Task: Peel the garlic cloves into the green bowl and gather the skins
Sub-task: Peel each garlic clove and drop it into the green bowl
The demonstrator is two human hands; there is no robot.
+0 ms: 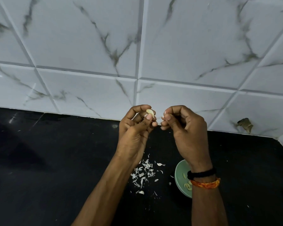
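Small cream garlic clove [150, 113], mostly bare, is pinched at my left hand's [134, 128] fingertips, held up in front of the white marble-pattern wall tiles [88, 46], well above the counter. Its long axis runs roughly up-left to down-right, pointed end toward my right hand [185, 126].

Right hand sits just beside the clove, to its right, fingers curled, thumb and forefinger pinching a thin pale scrap of skin [164, 113]. The two hands are near but not touching.

Key relation: the round pale-green bowl [180, 173] lies below and to the right, under my right wrist, partly hidden by it. A few peeled cloves [187, 185] are already in it. Clove is in the left hand, bowl is on the right side, so I judge the drop needs the left hand to cross down-right, or a handover to the right.

Scattered white papery skins [143, 174] lie on the black stone counter [55, 160] between my forearms, just left of the bowl, loose, not yet gathered. Whether any skin remains on the clove's far side, I cannot tell.
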